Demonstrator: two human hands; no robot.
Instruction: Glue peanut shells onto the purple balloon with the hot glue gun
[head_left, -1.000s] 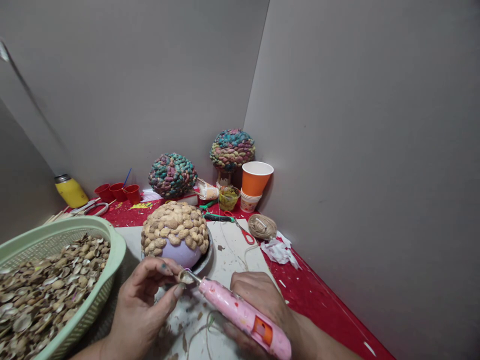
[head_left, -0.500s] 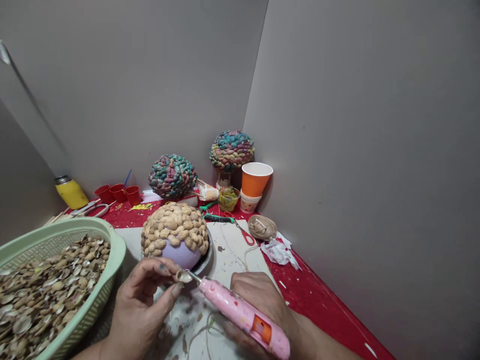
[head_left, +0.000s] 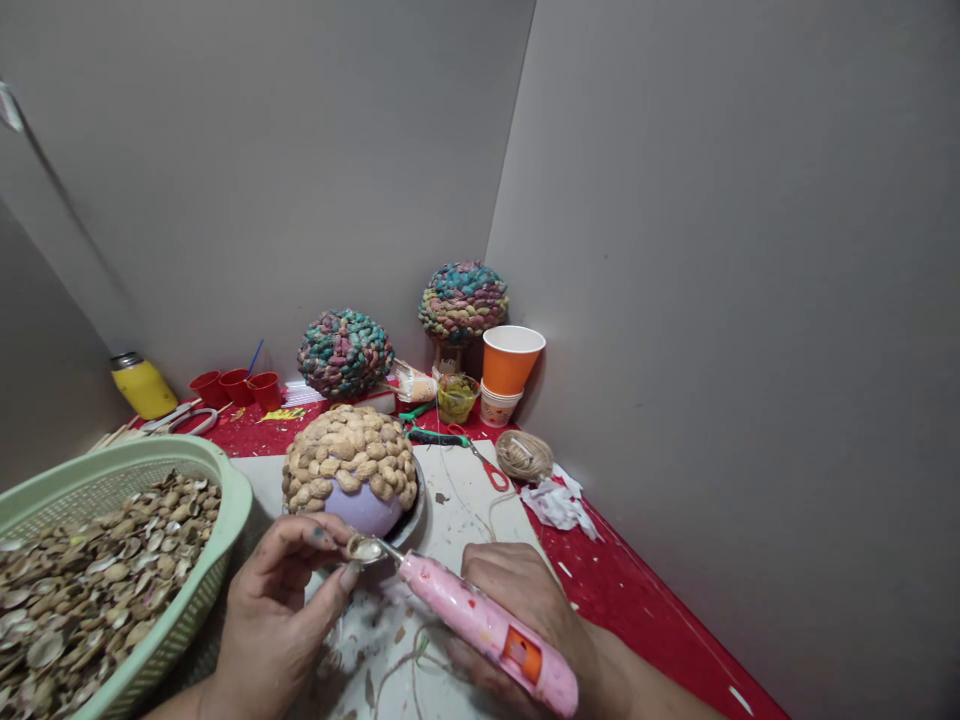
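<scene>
Between the thumb and fingers of my left hand [head_left: 274, 610] is a peanut shell half [head_left: 365, 549], its hollow side showing. My right hand [head_left: 521, 600] is wrapped round a pink glue gun [head_left: 480, 625] with an orange patch on its side. The gun's metal nozzle reaches the shell's right end. Just beyond my left fingers sits a purple ball [head_left: 364, 508], its upper part covered with peanut shells [head_left: 349, 450]. The ball rests in a round dish [head_left: 417, 510], mostly hidden behind it.
At left stands a green basket [head_left: 238, 490] of loose shells. Farther back are two coloured shell-covered balls [head_left: 345, 352], red cups [head_left: 264, 390], an orange paper cup [head_left: 511, 362], pliers [head_left: 435, 437], red-handled scissors [head_left: 495, 475], twine [head_left: 523, 455] and crumpled tissue [head_left: 559, 503]. Grey walls enclose the table.
The shell half has tilted slightly in my left fingers, so more of its hollow shows. The glue gun has barely shifted, and the ball stays in place.
</scene>
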